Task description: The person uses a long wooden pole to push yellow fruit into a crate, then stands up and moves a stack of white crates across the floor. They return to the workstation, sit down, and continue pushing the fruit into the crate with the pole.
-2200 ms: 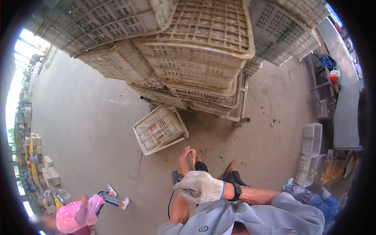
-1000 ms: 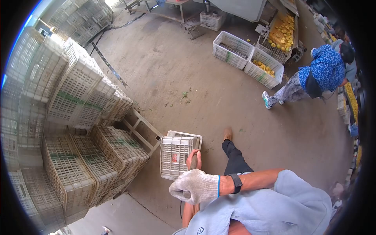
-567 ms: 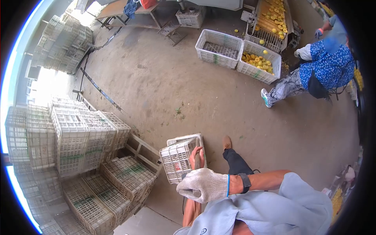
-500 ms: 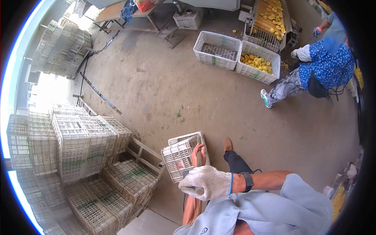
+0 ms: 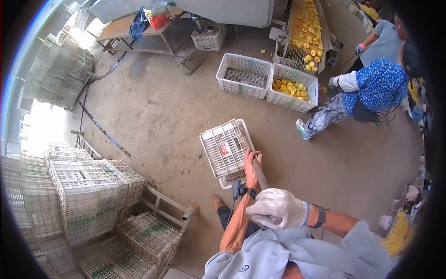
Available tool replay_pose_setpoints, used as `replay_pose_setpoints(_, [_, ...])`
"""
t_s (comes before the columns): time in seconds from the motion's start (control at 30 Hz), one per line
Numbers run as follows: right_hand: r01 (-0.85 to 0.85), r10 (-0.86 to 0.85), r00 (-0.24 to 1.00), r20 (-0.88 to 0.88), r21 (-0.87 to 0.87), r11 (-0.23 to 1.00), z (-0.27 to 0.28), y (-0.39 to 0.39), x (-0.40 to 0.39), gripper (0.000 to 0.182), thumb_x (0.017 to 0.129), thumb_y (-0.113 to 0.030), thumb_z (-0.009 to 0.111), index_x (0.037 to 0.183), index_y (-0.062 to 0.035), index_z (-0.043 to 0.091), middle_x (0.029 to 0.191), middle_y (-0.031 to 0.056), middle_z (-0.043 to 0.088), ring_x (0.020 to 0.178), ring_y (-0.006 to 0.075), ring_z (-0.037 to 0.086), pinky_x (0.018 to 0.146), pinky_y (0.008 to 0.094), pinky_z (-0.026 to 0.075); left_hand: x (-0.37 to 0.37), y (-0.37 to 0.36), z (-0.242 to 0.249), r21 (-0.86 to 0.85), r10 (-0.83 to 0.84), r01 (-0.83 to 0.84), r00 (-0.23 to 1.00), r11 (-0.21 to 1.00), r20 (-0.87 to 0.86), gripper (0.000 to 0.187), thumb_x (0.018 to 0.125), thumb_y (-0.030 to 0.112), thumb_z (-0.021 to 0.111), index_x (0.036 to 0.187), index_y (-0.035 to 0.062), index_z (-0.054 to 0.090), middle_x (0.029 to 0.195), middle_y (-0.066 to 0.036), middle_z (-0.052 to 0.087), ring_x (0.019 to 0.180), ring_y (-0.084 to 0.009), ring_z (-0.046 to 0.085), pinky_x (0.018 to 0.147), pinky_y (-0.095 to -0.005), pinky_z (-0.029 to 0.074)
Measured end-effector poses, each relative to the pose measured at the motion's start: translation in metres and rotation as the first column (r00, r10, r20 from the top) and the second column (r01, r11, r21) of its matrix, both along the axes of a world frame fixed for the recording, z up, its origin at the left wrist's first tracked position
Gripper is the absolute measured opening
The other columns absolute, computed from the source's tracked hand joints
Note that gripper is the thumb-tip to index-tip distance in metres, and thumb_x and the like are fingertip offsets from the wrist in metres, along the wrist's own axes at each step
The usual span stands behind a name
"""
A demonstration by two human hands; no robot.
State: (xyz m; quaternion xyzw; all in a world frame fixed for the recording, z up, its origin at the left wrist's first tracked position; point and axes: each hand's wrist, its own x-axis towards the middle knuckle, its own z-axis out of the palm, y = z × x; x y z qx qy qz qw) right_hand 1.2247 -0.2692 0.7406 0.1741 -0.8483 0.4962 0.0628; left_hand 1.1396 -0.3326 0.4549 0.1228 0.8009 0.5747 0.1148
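My bare left hand (image 5: 252, 163) is closed round a long wooden handle (image 5: 260, 175), just beside a white plastic crate (image 5: 225, 148). That crate has a red label and sits tilted on another white crate (image 5: 226, 182) on the floor. My right hand (image 5: 278, 208), in a white knitted glove, is a fist near the lower end of the same handle. The handle's far end lies along the crates' right side, where its tip is hard to make out.
Stacked white crates (image 5: 74, 195) stand at the left beside a metal frame (image 5: 162, 204). Ahead are an empty crate (image 5: 245, 74), a crate of yellow fruit (image 5: 292, 93) and a sloping fruit conveyor (image 5: 304, 32). A person in blue floral clothing (image 5: 381, 86) bends at the right, another person behind.
The two crates by my left hand have moved forward over the floor, away from the stacked crates. Both hands have shifted right in view, still on the handle. My view has turned somewhat.
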Motion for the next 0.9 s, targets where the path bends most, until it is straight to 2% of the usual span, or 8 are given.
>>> replay_pose_setpoints(0.3, [0.244, -0.251, 0.967, 0.046, 0.116, 0.963, 0.077, -0.08, -0.055, 0.03, 0.073, -0.002, 0.078, 0.102, -0.0086, 0.077, 0.086, 0.0069, 0.074, 0.079, 0.0302, 0.071, 0.085, 0.043, 0.059, -0.08, -0.042, 0.066, 0.08, -0.25, 0.251, 0.968, 0.965, -0.023, 0.027, 0.098, 0.025, 0.071, 0.114, 0.0036, 0.067, 0.146, -0.036, 0.051, 0.144, -0.0477, 0.045, 0.117, -0.054, 0.038])
replay_pose_setpoints(0.43, [0.302, -0.302, 0.953, 0.003, 0.043, 0.952, 0.148, -0.132, -0.102, 0.032, 0.073, -0.003, 0.078, 0.105, -0.0035, 0.076, 0.075, 0.0099, 0.069, 0.068, 0.0316, 0.068, 0.06, 0.0417, 0.054, -0.113, -0.076, 0.135, 0.221, -0.31, 0.309, 0.95, 0.925, -0.03, 0.028, 0.096, 0.022, 0.075, 0.11, 0.0, 0.066, 0.134, -0.031, 0.061, 0.142, -0.0472, 0.047, 0.113, -0.0513, 0.043])
replay_pose_setpoints(0.47, [0.282, -0.274, 0.956, -0.107, 0.062, 0.957, 0.156, -0.144, -0.111, 0.034, 0.072, -0.003, 0.078, 0.106, -0.002, 0.075, 0.068, 0.0084, 0.067, 0.06, 0.0324, 0.065, 0.053, 0.0421, 0.05, -0.122, -0.085, 0.154, 0.252, -0.339, 0.341, 0.939, 0.906, -0.052, 0.028, 0.095, 0.021, 0.076, 0.111, -0.0002, 0.065, 0.131, -0.031, 0.062, 0.141, -0.0472, 0.048, 0.112, -0.0512, 0.044])
replay_pose_setpoints(0.6, [-0.125, 0.102, 0.988, 0.119, 0.2, 0.972, 0.178, -0.175, -0.146, 0.049, 0.07, -0.024, 0.083, 0.114, -0.007, 0.074, 0.071, 0.0089, 0.067, 0.064, 0.0326, 0.066, 0.053, 0.0458, 0.05, -0.156, -0.107, 0.186, 0.322, -0.377, 0.402, 0.916, 0.858, -0.138, 0.028, 0.095, 0.018, 0.076, 0.112, -0.0009, 0.064, 0.124, -0.029, 0.065, 0.14, -0.0466, 0.05, 0.108, -0.0508, 0.047])
replay_pose_setpoints(0.7, [-0.162, 0.088, 0.98, 0.18, 0.449, 0.879, 0.182, -0.203, -0.182, 0.052, 0.069, -0.031, 0.081, 0.117, -0.0111, 0.074, 0.078, 0.0089, 0.069, 0.068, 0.0333, 0.067, 0.055, 0.0463, 0.051, -0.194, -0.122, 0.194, 0.305, -0.343, 0.394, 0.916, 0.867, -0.209, 0.028, 0.096, 0.016, 0.075, 0.115, -0.0011, 0.064, 0.122, -0.028, 0.066, 0.138, -0.0455, 0.052, 0.108, -0.0499, 0.048])
replay_pose_setpoints(0.83, [0.215, -0.149, 0.968, -0.201, 0.365, 0.906, 0.134, -0.215, -0.244, 0.039, 0.065, -0.027, 0.088, 0.1, -0.0137, 0.076, 0.066, 0.0042, 0.063, 0.063, 0.0296, 0.067, 0.054, 0.0415, 0.051, -0.252, -0.14, 0.171, 0.257, -0.379, 0.403, 0.915, 0.879, -0.137, 0.04, 0.095, 0.02, 0.076, 0.125, -0.0024, 0.061, 0.14, -0.034, 0.056, 0.144, -0.0466, 0.046, 0.114, -0.0504, 0.044])
replay_pose_setpoints(0.87, [0.177, -0.149, 0.983, -0.111, 0.323, 0.93, 0.124, -0.209, -0.253, 0.06, 0.059, -0.012, 0.081, 0.119, -0.0129, 0.074, 0.091, 0.0088, 0.073, 0.081, 0.0329, 0.072, 0.071, 0.0422, 0.058, -0.267, -0.146, 0.163, 0.21, -0.343, 0.375, 0.923, 0.903, -0.174, 0.042, 0.095, 0.023, 0.076, 0.125, -0.002, 0.061, 0.141, -0.033, 0.056, 0.137, -0.0467, 0.052, 0.111, -0.0496, 0.046])
replay_pose_setpoints(0.9, [0.241, -0.204, 0.967, -0.156, 0.283, 0.928, 0.106, -0.207, -0.271, 0.059, 0.061, -0.011, 0.082, 0.119, -0.0113, 0.074, 0.093, 0.0081, 0.074, 0.082, 0.0336, 0.072, 0.073, 0.0421, 0.058, -0.283, -0.153, 0.152, 0.295, -0.372, 0.375, 0.926, 0.879, -0.068, 0.042, 0.096, 0.023, 0.076, 0.126, -0.002, 0.061, 0.141, -0.033, 0.055, 0.134, -0.0466, 0.054, 0.11, -0.0495, 0.046])
